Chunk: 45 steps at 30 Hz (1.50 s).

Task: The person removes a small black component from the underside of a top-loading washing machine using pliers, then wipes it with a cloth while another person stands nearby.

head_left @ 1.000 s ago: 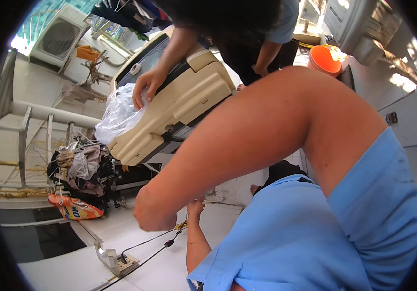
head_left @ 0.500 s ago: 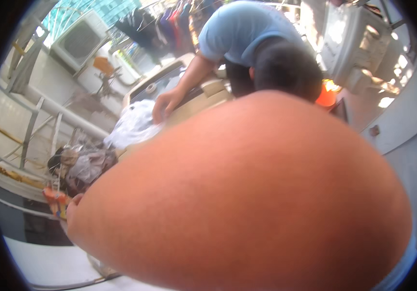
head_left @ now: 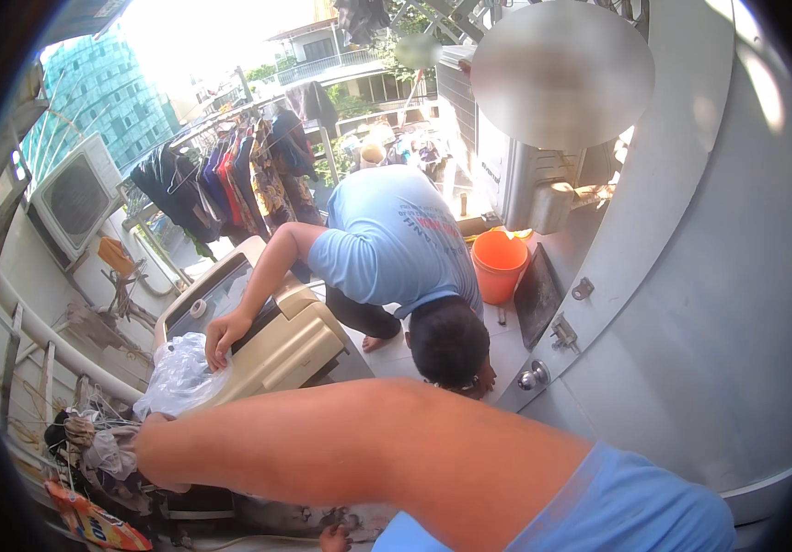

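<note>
My right arm [head_left: 359, 442] crosses the lower picture from the blue sleeve [head_left: 617, 506] toward the left. At its end my right hand [head_left: 158, 451] is beside a bundle of grey and dark cloths [head_left: 101, 451] hanging by the wall. Its fingers are hidden, so any hold on the cloths does not show. Below hangs an orange packet [head_left: 97, 520]. My left hand is not in view. A bit of bare skin [head_left: 334, 539] at the lower edge could be toes or fingers. Beyond my arm is a beige washing machine [head_left: 294, 345] with a white plastic bag [head_left: 179, 373] on it.
A co-worker in a blue shirt [head_left: 387, 230] bends low, one hand [head_left: 223, 336] by the bag. An orange bucket [head_left: 499, 267] and dark panel [head_left: 538, 294] stand behind. At right is a grey door with a round knob [head_left: 534, 374]. Clothes [head_left: 239, 179] hang on a rack.
My arm, which filled much of the picture, now lies lower and looks smaller. The view has shifted, showing more of the door and clothes rack. The co-worker stays bent with a hand by the bag.
</note>
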Available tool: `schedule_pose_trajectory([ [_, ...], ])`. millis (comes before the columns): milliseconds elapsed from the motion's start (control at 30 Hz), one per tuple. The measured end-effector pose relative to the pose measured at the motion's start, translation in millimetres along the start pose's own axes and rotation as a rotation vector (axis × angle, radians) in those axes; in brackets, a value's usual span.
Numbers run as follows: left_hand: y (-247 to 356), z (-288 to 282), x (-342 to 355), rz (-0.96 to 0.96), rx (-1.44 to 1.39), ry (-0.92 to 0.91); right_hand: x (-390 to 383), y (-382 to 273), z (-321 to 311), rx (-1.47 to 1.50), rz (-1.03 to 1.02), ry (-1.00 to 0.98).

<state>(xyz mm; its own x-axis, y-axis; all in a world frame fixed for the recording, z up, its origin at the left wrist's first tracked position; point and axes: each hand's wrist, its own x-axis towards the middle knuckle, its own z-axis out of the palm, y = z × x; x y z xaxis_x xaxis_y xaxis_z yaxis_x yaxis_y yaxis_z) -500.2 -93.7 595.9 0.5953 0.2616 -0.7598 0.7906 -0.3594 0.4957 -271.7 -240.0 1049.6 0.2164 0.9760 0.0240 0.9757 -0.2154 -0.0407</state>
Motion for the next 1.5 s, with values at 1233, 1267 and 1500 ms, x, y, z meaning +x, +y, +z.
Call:
schedule_pose_trajectory([
  [1233,-102.2,119.8,-102.1,-0.276,-0.411,0.357,-342.7,191.0,310.9,1.242,1.351,1.104],
  [1267,-134.9,140.2,-93.4,-0.279,-0.398,0.349,-341.9,213.0,297.8,1.107,1.324,1.445],
  [1500,-193.0,246.6,-100.1,-0.235,-0.623,0.54,-316.2,271.5,78.8,0.078,0.596,1.388],
])
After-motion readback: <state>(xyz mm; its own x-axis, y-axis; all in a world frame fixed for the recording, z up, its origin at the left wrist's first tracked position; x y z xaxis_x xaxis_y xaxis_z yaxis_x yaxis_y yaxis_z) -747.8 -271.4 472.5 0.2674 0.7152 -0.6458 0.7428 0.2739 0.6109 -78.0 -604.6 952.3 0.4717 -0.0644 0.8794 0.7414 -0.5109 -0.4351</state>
